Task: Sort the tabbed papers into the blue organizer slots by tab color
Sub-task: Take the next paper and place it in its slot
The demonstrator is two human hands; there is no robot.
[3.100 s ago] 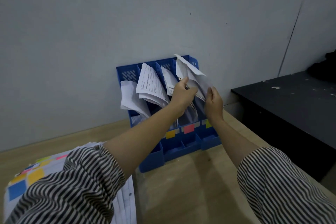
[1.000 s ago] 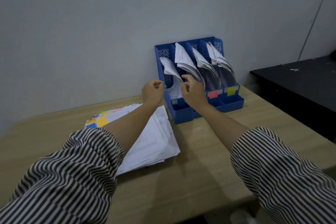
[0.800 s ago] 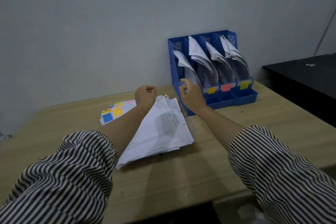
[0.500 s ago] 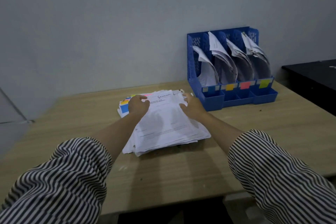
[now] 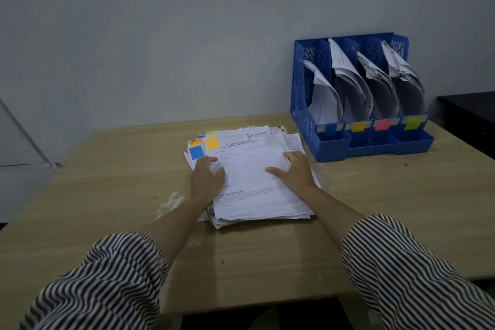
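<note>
Both hands lie flat with fingers spread on the stack of tabbed papers mid-tabletop: left hand at its left edge, right hand at its right. The blue organizer, slots holding papers, stands at the far right edge against the wall.

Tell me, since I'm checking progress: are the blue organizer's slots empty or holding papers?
Holding papers. All four slots of the blue organizer contain curled white sheets leaning rightward.

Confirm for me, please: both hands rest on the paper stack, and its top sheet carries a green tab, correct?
Not quite. The head view shows the left hand and right hand resting on the paper stack, but the top sheet's tab is yellow.
</note>
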